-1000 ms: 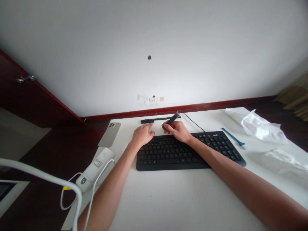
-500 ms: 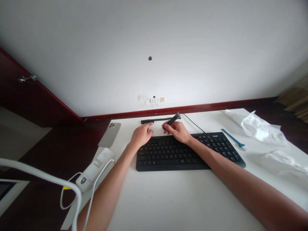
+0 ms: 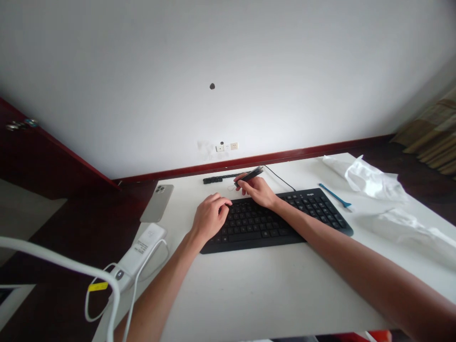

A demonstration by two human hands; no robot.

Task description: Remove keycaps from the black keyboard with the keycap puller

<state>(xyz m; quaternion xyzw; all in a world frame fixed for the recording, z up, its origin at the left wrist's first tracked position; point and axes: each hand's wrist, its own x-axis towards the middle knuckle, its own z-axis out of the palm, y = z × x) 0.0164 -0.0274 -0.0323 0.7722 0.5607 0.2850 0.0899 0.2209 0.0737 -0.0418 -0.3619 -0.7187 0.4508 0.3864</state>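
Observation:
My right hand (image 3: pixel 258 190) is closed around a keycap puller (image 3: pixel 252 175) with a dark handle and thin wire loops. The loops hang just above the white tabletop, past the far edge of the black keyboard (image 3: pixel 245 236). My left hand (image 3: pixel 210 216) rests over the keyboard's left end, palm down with fingers loosely bent and the thumb apart. Nothing shows in its grasp. Beyond both hands lies a row of small black keycaps (image 3: pixel 213 180), its right end partly behind my right hand.
A phone (image 3: pixel 157 203) lies face down at the table's left, near a white power strip (image 3: pixel 140 249) with cables. To the right are a blue brush (image 3: pixel 335 195) and crumpled white plastic bags (image 3: pixel 370 178). A white cable (image 3: pixel 71 260) crosses the lower left foreground.
My left hand has drawn back from near the keycap row to the keyboard's left end. My right hand, still holding the keycap puller, has shifted slightly left. The view has turned a little.

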